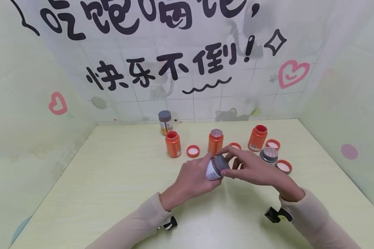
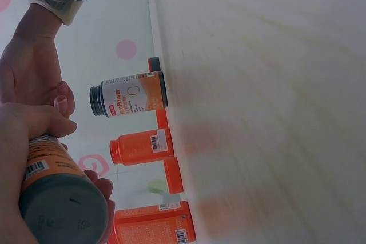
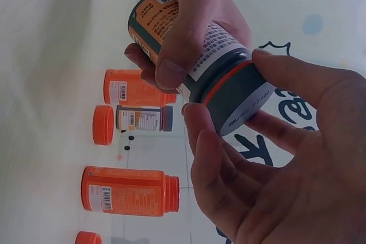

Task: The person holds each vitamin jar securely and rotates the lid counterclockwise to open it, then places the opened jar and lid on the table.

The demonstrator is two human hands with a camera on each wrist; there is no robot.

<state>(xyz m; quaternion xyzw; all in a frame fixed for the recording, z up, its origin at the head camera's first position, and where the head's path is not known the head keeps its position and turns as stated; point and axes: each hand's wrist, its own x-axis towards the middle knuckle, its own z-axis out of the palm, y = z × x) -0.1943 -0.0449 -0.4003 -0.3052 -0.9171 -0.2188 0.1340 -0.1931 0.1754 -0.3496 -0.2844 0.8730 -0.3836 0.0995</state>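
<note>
Tilted above the table, a supplement bottle (image 3: pixel 214 55) with a white and orange label is gripped round its body by my left hand (image 1: pixel 194 176). Thumb and fingers of my right hand (image 1: pixel 255 169) pinch its dark grey cap (image 3: pixel 240 98). A red ring shows along the cap's lower edge, and the cap still sits on the neck. In the left wrist view the bottle's grey base (image 2: pixel 66 210) faces the camera. Closest to the right hand stands an uncapped grey-necked bottle (image 1: pixel 269 155) with a printed seal, its lid (image 1: pixel 283 166) lying beside it.
Behind the hands stand an orange bottle (image 1: pixel 173 145) without a lid, another (image 1: pixel 216 143) with a printed seal, and a third (image 1: pixel 257 139) uncapped. Orange lids (image 1: pixel 193 151) lie upturned between them. A grey-capped bottle (image 1: pixel 166 122) is at the back, near the wall (image 1: pixel 174 107).
</note>
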